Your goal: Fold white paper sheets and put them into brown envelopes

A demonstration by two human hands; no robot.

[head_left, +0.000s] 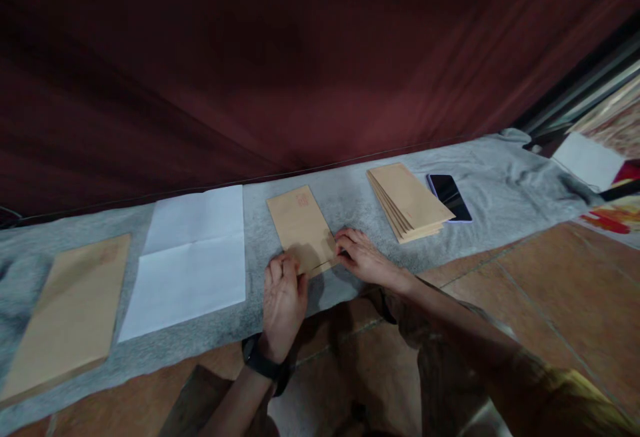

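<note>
A brown paper envelope [301, 223] with a small red print at its far end lies in front of me on the grey cloth. A crease or flap line crosses its near end. At the near left corner my left hand [284, 293] is closed, its curled fingers on the envelope's edge; a dark band circles that wrist. My right hand [361, 254] pinches the near right edge of the same envelope. The fingertips of both hands are partly hidden.
White paper sheets [193, 257] with a fold crease lie to the left, beyond them a stack of brown envelopes [75, 303]. Fanned envelopes [407, 200] and a phone [453, 197] lie right on the grey cloth [505, 183]. A dark red curtain [300, 77] hangs behind.
</note>
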